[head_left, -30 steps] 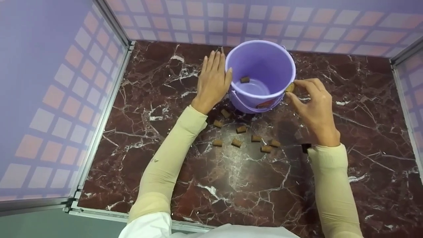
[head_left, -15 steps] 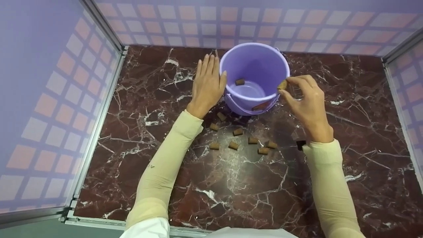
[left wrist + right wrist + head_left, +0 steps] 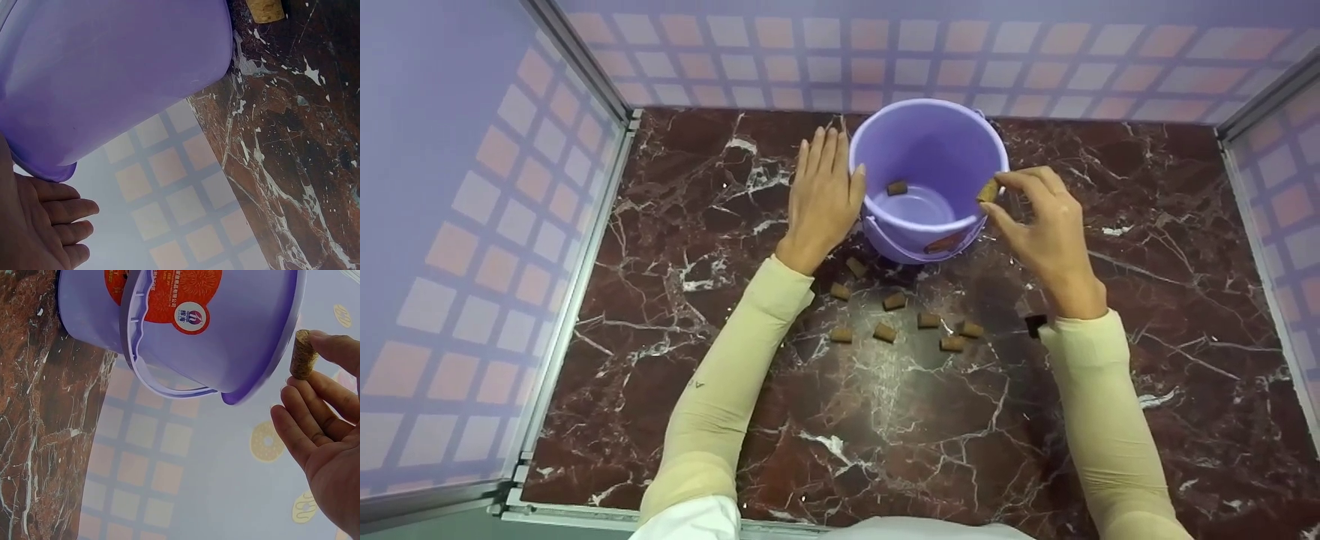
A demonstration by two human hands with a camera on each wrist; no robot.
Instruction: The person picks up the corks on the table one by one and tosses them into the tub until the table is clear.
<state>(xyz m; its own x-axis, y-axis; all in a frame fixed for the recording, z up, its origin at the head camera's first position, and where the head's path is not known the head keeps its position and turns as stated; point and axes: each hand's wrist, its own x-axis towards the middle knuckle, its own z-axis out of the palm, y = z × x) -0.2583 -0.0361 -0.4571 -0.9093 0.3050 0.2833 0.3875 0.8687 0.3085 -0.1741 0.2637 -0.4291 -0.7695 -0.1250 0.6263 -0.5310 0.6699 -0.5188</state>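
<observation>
A purple bucket (image 3: pixel 870 204) stands upright at the back of the marble-patterned table. My left hand (image 3: pixel 821 199) lies against its left side with straight fingers, the thumb at the rim; the left wrist view shows these fingers (image 3: pixel 70 214) next to the rim. At the right rim, my right hand (image 3: pixel 1046 221) pinches a cork (image 3: pixel 988 190) between thumb and fingers, level with the bucket's mouth. The right wrist view shows this cork (image 3: pixel 303 355) just off the rim. Another cork (image 3: pixel 897 187) lies inside, on the bucket's bottom.
Several loose corks (image 3: pixel 885 332) lie scattered on the table in front of the bucket. The bucket's handle (image 3: pixel 896 249) hangs down at its front. Panels with a checked print (image 3: pixel 825 64) enclose the table at the back and both sides. A small black object (image 3: pixel 1035 325) sits beside the right wrist.
My right hand has brought the cork slightly inward over the bucket's right rim. The whole head view has shifted a little. My left hand stays at the bucket's side.
</observation>
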